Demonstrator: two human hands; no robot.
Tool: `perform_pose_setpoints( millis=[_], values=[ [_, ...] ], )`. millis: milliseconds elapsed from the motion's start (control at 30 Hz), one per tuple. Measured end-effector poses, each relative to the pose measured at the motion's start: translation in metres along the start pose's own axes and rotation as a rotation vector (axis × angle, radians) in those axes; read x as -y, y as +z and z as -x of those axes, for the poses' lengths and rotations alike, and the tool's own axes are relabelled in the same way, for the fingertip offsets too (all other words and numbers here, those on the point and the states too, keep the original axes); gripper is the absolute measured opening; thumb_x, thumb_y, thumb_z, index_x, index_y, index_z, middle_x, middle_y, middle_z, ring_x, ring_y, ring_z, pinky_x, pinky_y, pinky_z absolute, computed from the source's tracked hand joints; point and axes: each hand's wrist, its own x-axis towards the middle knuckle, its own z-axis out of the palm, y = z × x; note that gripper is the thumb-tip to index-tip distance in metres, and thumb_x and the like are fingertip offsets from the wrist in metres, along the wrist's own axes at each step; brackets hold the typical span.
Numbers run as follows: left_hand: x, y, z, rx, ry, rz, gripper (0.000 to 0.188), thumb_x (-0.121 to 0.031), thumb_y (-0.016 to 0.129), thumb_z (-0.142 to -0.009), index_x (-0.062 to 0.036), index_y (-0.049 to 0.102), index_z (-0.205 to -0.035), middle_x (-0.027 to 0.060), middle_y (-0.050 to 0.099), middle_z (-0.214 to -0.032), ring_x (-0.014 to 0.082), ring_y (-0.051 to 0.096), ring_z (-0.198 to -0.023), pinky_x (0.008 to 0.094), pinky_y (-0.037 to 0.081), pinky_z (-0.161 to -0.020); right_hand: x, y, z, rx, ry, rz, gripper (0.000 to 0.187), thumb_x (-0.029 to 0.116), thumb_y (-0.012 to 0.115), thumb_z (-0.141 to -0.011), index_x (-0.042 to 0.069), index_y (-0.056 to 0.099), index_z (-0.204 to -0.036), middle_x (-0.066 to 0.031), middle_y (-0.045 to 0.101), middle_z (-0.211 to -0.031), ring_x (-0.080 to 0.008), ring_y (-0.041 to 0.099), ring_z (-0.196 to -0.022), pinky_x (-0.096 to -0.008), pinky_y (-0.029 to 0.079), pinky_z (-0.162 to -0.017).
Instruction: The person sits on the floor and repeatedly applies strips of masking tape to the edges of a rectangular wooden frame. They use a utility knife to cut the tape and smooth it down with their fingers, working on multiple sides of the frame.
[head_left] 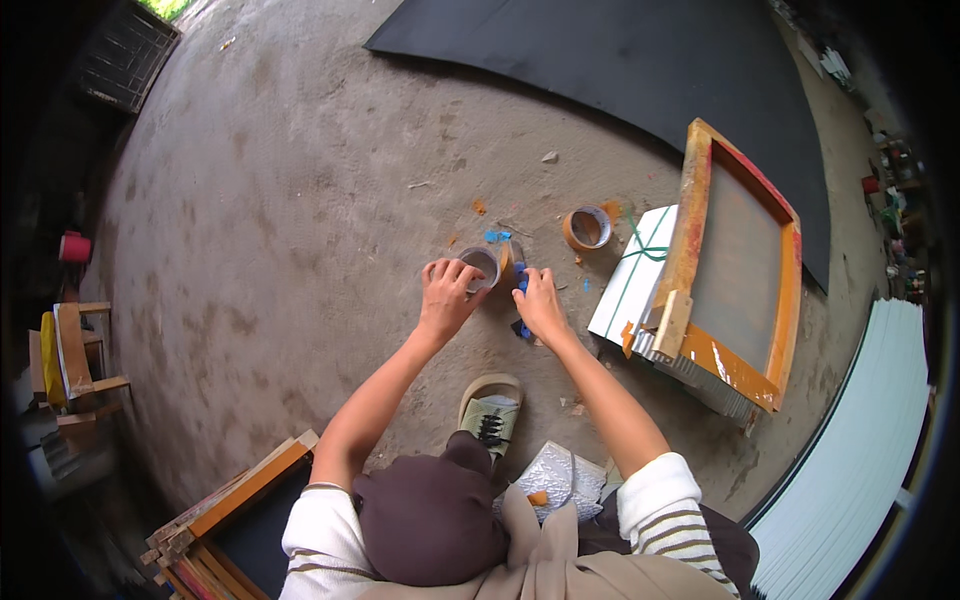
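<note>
My left hand (449, 296) is closed on the rim of a clear, round, ring-shaped thing (483, 266), a cup or a tape roll; I cannot tell which. Just right of it, my right hand (541, 305) has its fingers curled around a small blue object (522, 283) whose kind is partly hidden. A brown, tape-like piece (509, 258) stands between the two hands. Farther off to the right, a roll of brown tape (587, 229) rests on the ground. Bright blue scraps (497, 237) lie just beyond my hands.
A wooden screen frame (697, 240) leans on a string-tied stack of white sheets (632, 275) at right. A black sheet (600, 60) covers the far ground. More frames (245, 490) stand near left, a silver packet (560, 476) lies near me, and white panels (850, 450) line the right.
</note>
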Motion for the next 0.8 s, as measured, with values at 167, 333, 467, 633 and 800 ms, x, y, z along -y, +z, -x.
perform_pose_setpoints(
  millis=[167, 333, 467, 633, 800],
  values=[
    [-0.022, -0.046, -0.039, 0.070, 0.061, 0.054, 0.028, -0.017, 0.067, -0.080, -0.0102, 0.057, -0.106, 0.0045, 0.056, -0.096, 0.0234, 0.050, -0.100, 0.0378, 0.038, -0.088, 0.042, -0.101, 0.035, 0.172, -0.185, -0.014, 0.030, 0.013, 0.057, -0.085, -0.002, 0.052, -0.111, -0.0221, 0.048, -0.112, -0.0399, 0.055, -0.101, -0.0436, 0.046, -0.087],
    [-0.092, -0.057, -0.094, 0.312, 0.131, 0.289, 0.026, -0.016, 0.063, -0.082, -0.0065, 0.056, -0.106, 0.0091, 0.056, -0.095, 0.0270, 0.052, -0.097, 0.0395, 0.041, -0.088, 0.007, -0.243, 0.065, -0.061, -0.263, 0.284, 0.024, 0.015, 0.055, -0.085, 0.001, 0.057, -0.104, -0.0177, 0.056, -0.106, -0.0368, 0.057, -0.097, -0.0423, 0.048, -0.085],
    [-0.147, -0.028, -0.111, 0.483, 0.172, 0.311, 0.037, -0.028, 0.065, -0.081, -0.0039, 0.055, -0.108, 0.0136, 0.057, -0.102, 0.0290, 0.052, -0.101, 0.0394, 0.040, -0.092, -0.056, -0.315, 0.112, -0.174, -0.042, 0.335, 0.022, 0.014, 0.056, -0.083, 0.001, 0.059, -0.100, -0.0179, 0.055, -0.107, -0.0361, 0.056, -0.097, -0.0429, 0.046, -0.086],
    [-0.218, 0.009, -0.127, 0.510, 0.122, 0.177, 0.061, -0.044, 0.062, -0.082, -0.0002, 0.046, -0.122, 0.0213, 0.051, -0.117, 0.0330, 0.050, -0.111, 0.0399, 0.041, -0.095, -0.150, -0.355, 0.180, -0.332, 0.113, 0.466, 0.025, 0.014, 0.056, -0.084, 0.000, 0.058, -0.103, -0.0210, 0.054, -0.108, -0.0379, 0.050, -0.107, -0.0431, 0.042, -0.093],
    [-0.248, 0.048, -0.123, 0.454, -0.184, 0.205, 0.090, -0.055, 0.063, -0.077, 0.0064, 0.030, -0.135, 0.0300, 0.041, -0.130, 0.0407, 0.040, -0.124, 0.0431, 0.037, -0.100, -0.207, -0.360, 0.197, -0.561, 0.446, 0.231, 0.036, 0.021, 0.056, -0.087, -0.004, 0.054, -0.112, -0.0237, 0.053, -0.113, -0.0391, 0.048, -0.111, -0.0424, 0.041, -0.095]
  ],
)
